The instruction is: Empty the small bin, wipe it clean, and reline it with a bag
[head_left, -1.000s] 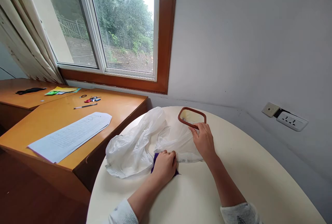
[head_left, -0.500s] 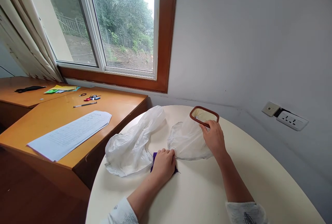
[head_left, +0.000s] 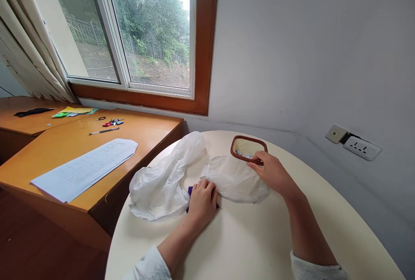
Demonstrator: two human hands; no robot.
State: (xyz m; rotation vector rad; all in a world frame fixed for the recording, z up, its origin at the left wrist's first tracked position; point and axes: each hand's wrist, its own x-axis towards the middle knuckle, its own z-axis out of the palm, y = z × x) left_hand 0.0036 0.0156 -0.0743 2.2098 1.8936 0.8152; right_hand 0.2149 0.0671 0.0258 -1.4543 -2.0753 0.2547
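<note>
My right hand [head_left: 274, 172] pinches the near rim of a small brown-rimmed basket [head_left: 234, 143], thumb outside and fingers over the edge. Inside, the basket has a pale lining and some whitish bits too small to name. A translucent white plastic bag [head_left: 231, 180] lies crumpled against its front, below my right hand. Closer to me, my left hand [head_left: 203, 197] is closed with curled fingers over a dark purple cloth [head_left: 190, 191], mostly hidden under the palm. Left of it, a second white plastic bag [head_left: 162, 189] spreads loosely over the round table.
The cream round table [head_left: 246, 245] stands against a grey wall with a socket [head_left: 361, 148]. At left is a wooden desk [head_left: 152, 130] with printed sheets [head_left: 87, 165], a pen [head_left: 104, 131], keys [head_left: 115, 122] and coloured papers [head_left: 73, 111]. A window is behind.
The basket has shifted slightly left and tilted toward me, showing more of its inside. My right wrist has swung outward to the right. My left hand stays on the purple cloth.
</note>
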